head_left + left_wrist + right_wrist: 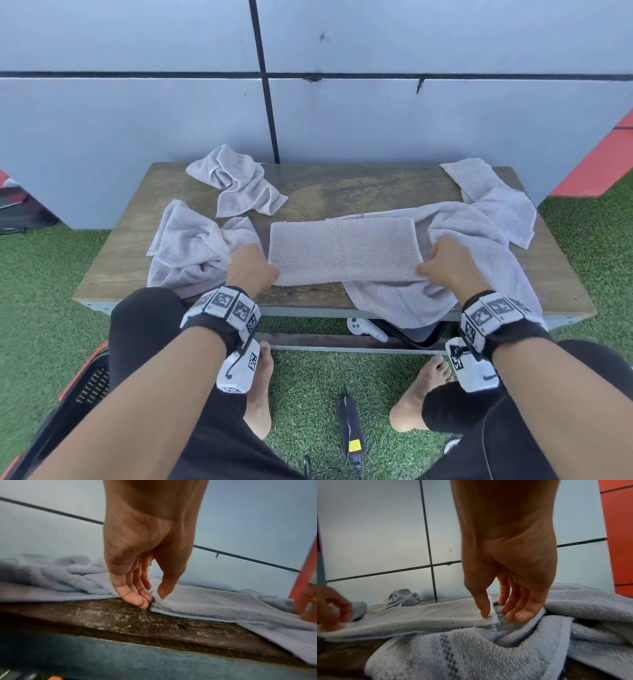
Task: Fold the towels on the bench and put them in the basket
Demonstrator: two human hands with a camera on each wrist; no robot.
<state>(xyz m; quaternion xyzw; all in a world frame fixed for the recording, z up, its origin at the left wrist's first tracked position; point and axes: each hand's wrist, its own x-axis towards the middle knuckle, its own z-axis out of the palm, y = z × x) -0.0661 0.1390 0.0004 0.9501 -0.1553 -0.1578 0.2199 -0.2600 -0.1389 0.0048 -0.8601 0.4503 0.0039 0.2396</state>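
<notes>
A grey towel folded into a long strip (342,250) lies across the middle of the wooden bench (113,267). My left hand (274,274) pinches its near left corner between thumb and fingers (135,600); the strip (205,601) runs off to the right. My right hand (423,269) pinches the near right corner (494,615), thumb on top. The strip (428,616) lies partly over a large loose towel (479,226) that hangs over the bench's front edge. A black basket with an orange rim (82,387) stands on the grass at my lower left.
Two crumpled grey towels lie on the bench: one at the left (191,246), one at the back (236,181). A tiled wall (137,120) rises behind. Under the bench lies a white controller (366,329); a black power adapter (349,421) sits on the grass between my bare feet.
</notes>
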